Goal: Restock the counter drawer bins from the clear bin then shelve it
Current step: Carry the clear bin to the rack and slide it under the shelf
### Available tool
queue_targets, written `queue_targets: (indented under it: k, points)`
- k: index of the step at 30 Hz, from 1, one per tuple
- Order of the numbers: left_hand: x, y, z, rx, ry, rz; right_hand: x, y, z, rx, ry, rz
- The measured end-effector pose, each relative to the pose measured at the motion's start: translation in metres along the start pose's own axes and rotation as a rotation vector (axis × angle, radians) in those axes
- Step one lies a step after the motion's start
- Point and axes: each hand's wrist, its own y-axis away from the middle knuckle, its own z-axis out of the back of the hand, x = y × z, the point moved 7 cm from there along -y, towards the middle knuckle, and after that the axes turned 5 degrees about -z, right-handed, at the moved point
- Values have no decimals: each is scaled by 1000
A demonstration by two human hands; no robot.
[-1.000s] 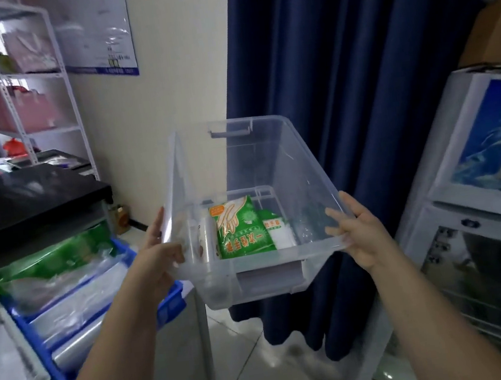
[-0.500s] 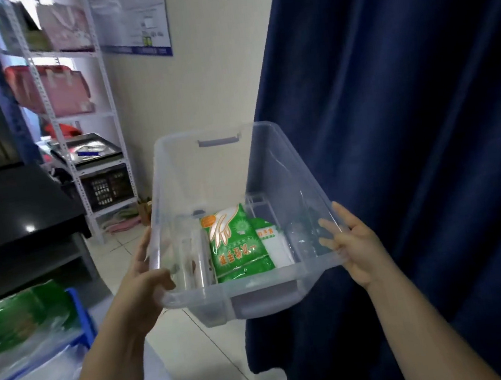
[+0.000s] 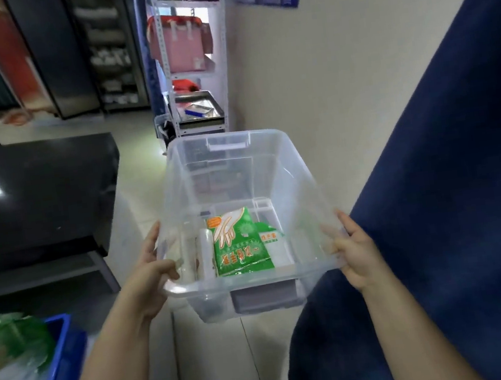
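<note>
Clear bin [image 3: 240, 172], held in mid-air above the floor [image 3: 212, 352], contains 1 green packet [image 3: 240, 244] lying flat, a second packet [image 3: 271, 241] partly under it at right, and clear rolls [image 3: 204, 252] at left. Blue bin [image 3: 58, 355] with bagged goods sits near left; black counter [image 3: 32, 197] lies left, white shelf [image 3: 191, 55] stands far, dark blue curtain [image 3: 449, 197] hangs right. Left hand [image 3: 149, 275] and right hand [image 3: 356, 249] each clasp 1 side rim at the bin's near end.
</note>
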Motion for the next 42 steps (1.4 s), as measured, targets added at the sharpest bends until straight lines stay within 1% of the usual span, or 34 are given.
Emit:
queue_targets:
  k: [4,8,13,15,18,21,24,27,33,36,39,42]
  points:
    - [-7,-100,-3,-51,13,-32,18,-106,-35,119,85,22]
    - [-25,-187,-10,-47,2,-75,41,-199,-60,123,117,17]
    - [-53,-284,-16,-6,-70,-136,62,-303,-96,167,139,-16]
    - [-60,-322,-17,1,-62,-151,69,-347,-115,204,139,-27]
    - [-65,-387,-3,-72,0,-144,78,-419,-154,304,125,-24]
    - [-73,-452,13,-166,-14,-136,86,-496,-195,368,92,-15]
    - [-88,-513,28,-285,42,-144,94,-577,-238,420,51,-62]
    - [-111,-564,46,-394,131,-181,102,-650,-292,492,55,-106]
    - [-142,-651,121,-596,166,-180,91,-759,-414,561,76,-215]
    - [-162,-697,170,-642,183,-183,79,-803,-489,636,106,-241]
    - [-188,-751,222,-661,204,-190,67,-847,-568,645,116,-256]
    - [-224,-806,276,-690,215,-213,63,-889,-654,694,142,-237]
